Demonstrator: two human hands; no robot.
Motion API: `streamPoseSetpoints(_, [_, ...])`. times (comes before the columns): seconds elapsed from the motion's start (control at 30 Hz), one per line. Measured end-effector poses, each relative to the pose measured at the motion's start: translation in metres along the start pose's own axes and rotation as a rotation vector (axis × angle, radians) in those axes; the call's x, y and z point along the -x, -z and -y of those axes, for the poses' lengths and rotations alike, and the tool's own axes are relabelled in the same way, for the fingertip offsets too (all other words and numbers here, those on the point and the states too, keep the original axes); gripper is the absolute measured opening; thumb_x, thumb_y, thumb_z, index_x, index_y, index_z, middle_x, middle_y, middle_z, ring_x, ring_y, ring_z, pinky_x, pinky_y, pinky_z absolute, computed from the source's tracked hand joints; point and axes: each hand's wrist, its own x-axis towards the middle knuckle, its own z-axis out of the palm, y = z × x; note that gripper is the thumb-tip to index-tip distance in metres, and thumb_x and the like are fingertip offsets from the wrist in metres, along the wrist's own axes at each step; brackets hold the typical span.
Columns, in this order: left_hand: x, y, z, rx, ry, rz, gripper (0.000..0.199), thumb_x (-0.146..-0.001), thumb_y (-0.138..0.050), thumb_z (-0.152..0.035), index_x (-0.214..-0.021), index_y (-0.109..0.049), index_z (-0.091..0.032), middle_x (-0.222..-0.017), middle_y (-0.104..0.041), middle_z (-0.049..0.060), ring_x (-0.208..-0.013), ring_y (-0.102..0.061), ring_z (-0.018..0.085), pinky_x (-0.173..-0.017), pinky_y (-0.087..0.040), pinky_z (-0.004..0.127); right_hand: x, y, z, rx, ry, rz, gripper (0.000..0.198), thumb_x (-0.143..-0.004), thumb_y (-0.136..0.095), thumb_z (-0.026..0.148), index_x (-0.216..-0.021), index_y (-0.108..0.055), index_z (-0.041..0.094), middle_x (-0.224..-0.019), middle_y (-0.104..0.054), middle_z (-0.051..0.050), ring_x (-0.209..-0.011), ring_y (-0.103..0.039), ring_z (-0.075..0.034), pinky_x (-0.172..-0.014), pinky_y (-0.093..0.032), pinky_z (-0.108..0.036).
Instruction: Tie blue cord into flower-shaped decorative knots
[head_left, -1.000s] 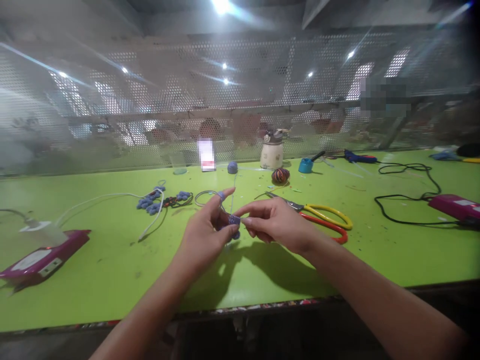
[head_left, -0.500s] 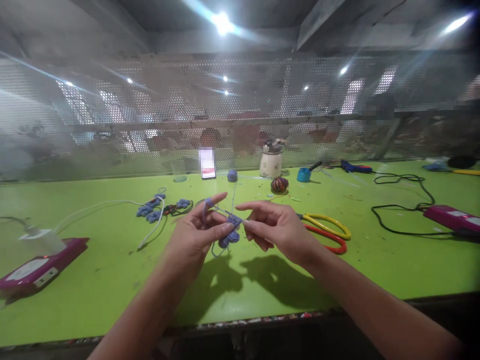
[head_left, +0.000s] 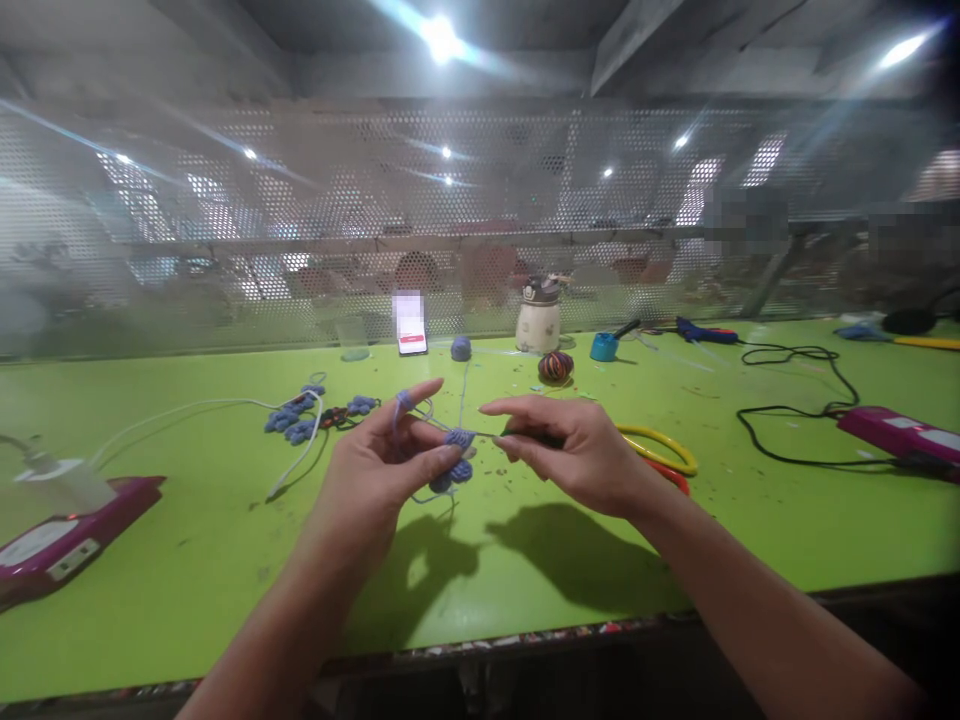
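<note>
My left hand (head_left: pixel 401 450) pinches a small blue-purple crochet piece (head_left: pixel 459 468) between thumb and fingers, above the green table. Yarn of the same colour loops round its raised index finger. Closed round a crochet hook (head_left: pixel 510 434) with a dark green handle is my right hand (head_left: pixel 566 445); the hook's thin metal shaft reaches left to the top edge of the piece. From the work a strand runs back to a small ball of purple yarn (head_left: pixel 461 348). Behind my right hand lie scissors (head_left: pixel 664 447) with yellow and red handles, partly hidden.
Crocheted blue pieces (head_left: pixel 294 420) and a white cable (head_left: pixel 311 458) lie left. Purple power strips (head_left: pixel 79 535) sit at both sides. Farther back stand a phone (head_left: pixel 411 325), a clear cup (head_left: pixel 352 340), a bottle (head_left: pixel 538 322), a multicoloured yarn ball (head_left: pixel 556 367) and a blue pot (head_left: pixel 603 346).
My right hand has drawn slightly right, away from the crochet piece, so more of the hook's shaft shows between them. The whole view has shifted a little.
</note>
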Motion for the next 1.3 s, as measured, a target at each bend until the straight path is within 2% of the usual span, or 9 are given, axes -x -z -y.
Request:
streamPoseSetpoints(0.13, [0.000,0.000,-0.001,0.031,0.013,-0.004,0.055,-0.061,-0.086,-0.009,-0.113,-0.071,-0.020,-0.066,-0.070,-0.003,-0.060,-0.063,0.010,-0.058,-0.052,0.021,0.000,0.004,0.000,0.029,0.027,0.018,0.036,-0.086,-0.063,0.022,-0.121,-0.068,0.010,-0.067,-0.056,0.000,-0.054,-0.039,-0.009,-0.050,-0.035,-0.024])
streamPoseSetpoints(0.33, [-0.006,0.008,-0.004,0.153,0.134,0.102,0.044,-0.060,-0.087,-0.007,-0.101,-0.077,-0.020,-0.065,-0.068,-0.003,-0.059,-0.063,0.008,-0.055,-0.051,0.016,-0.001,0.007,0.003,-0.019,0.019,0.059,0.037,-0.086,-0.066,0.025,-0.120,-0.067,0.011,-0.063,-0.052,0.002,-0.053,-0.039,-0.009,-0.049,-0.034,-0.024])
streamPoseSetpoints(0.53, [-0.007,0.019,-0.005,0.214,0.296,0.172,0.050,-0.061,-0.086,-0.009,-0.109,-0.075,-0.020,-0.072,-0.068,0.000,-0.062,-0.061,0.008,-0.059,-0.050,0.016,-0.001,0.008,0.007,-0.010,0.050,0.077,0.033,-0.087,-0.066,0.025,-0.118,-0.069,0.014,-0.066,-0.057,0.000,-0.054,-0.042,-0.009,-0.049,-0.037,-0.024])
streamPoseSetpoints(0.77, [-0.006,0.020,-0.007,0.275,0.349,0.211,0.050,-0.063,-0.086,-0.014,-0.112,-0.074,-0.021,-0.074,-0.067,0.002,-0.065,-0.060,0.009,-0.065,-0.051,0.021,0.001,0.010,0.010,0.055,0.163,0.053,0.029,-0.088,-0.065,0.022,-0.115,-0.070,0.014,-0.069,-0.062,-0.002,-0.057,-0.045,-0.010,-0.052,-0.039,-0.025])
streamPoseSetpoints(0.87, [-0.005,0.020,-0.007,0.296,0.355,0.222,0.047,-0.064,-0.085,-0.014,-0.109,-0.075,-0.020,-0.075,-0.067,0.002,-0.066,-0.059,0.010,-0.066,-0.051,0.022,0.002,0.009,0.009,-0.020,0.108,0.074,0.029,-0.088,-0.065,0.024,-0.115,-0.070,0.015,-0.069,-0.062,-0.002,-0.056,-0.045,-0.010,-0.050,-0.039,-0.024])
streamPoseSetpoints(1.07, [-0.006,0.020,-0.004,0.266,0.354,0.253,0.042,-0.065,-0.085,-0.015,-0.106,-0.077,-0.022,-0.077,-0.068,0.003,-0.069,-0.060,0.010,-0.067,-0.050,0.022,0.002,0.005,0.003,-0.368,-0.072,0.177,0.035,-0.085,-0.069,0.028,-0.119,-0.068,0.017,-0.065,-0.060,0.001,-0.045,-0.043,-0.005,-0.041,-0.036,-0.019])
streamPoseSetpoints(1.3, [-0.001,0.009,-0.004,0.137,0.223,0.261,0.039,-0.063,-0.086,-0.013,-0.100,-0.079,-0.022,-0.071,-0.062,-0.001,-0.064,-0.056,0.007,-0.059,-0.046,0.016,-0.001,-0.004,-0.002,-0.499,-0.187,0.156,0.031,-0.085,-0.070,0.029,-0.114,-0.070,0.016,-0.059,-0.061,0.003,-0.041,-0.043,-0.004,-0.039,-0.034,-0.017])
